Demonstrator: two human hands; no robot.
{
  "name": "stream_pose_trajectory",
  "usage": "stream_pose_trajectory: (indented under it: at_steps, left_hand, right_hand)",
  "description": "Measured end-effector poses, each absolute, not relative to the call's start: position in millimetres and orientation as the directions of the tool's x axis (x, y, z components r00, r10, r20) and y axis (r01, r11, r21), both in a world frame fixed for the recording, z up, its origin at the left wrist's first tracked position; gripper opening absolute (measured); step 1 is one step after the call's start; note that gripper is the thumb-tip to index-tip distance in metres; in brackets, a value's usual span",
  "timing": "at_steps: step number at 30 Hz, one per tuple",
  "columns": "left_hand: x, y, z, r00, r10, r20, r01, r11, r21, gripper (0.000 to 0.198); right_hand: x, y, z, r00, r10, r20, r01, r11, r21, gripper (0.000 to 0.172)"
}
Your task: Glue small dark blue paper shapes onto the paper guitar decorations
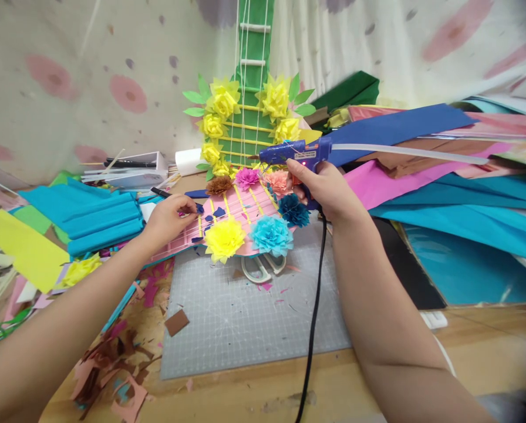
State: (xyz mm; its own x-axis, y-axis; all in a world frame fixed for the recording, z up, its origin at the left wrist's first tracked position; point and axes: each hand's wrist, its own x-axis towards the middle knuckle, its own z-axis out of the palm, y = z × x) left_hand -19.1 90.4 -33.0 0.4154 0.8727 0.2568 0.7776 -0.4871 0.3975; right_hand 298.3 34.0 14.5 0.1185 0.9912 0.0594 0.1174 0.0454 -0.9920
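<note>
Blue glue gun, pale stick protruding, fills right hand while left hand bunches narrowly by blue paper.

Wooden table: grey mat, scraps, seemingly paper.

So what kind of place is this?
It looks like a craft space, maybe in a home or a workshop. The right hand holds a glue gun, there are bright paper flowers, and a cutting mat lies in front.
</note>
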Motion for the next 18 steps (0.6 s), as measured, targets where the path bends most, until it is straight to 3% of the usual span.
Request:
stream_pose_trajectory:
  at_steps: [8, 18]
  left_hand:
    - [-13.8, 89.2, -31.6, 0.350, 0.907, 0.234, 0.799, -0.419, 0.431, 0.010]
    - [-3.2, 90.6, -32.8, 0.137, 0.984, 0.112, 0.765, -0.177, 0.619, 0.032]
  right_hand:
    - [298.4, 35.2, 11.6, 0.122, 0.990, 0.065, 0.125, 0.049, -0.991, 0.045]
    - [298.6, 35.7, 11.6, 0.140, 0.988, 0.061, 0.131, 0.043, -0.990, 0.044]
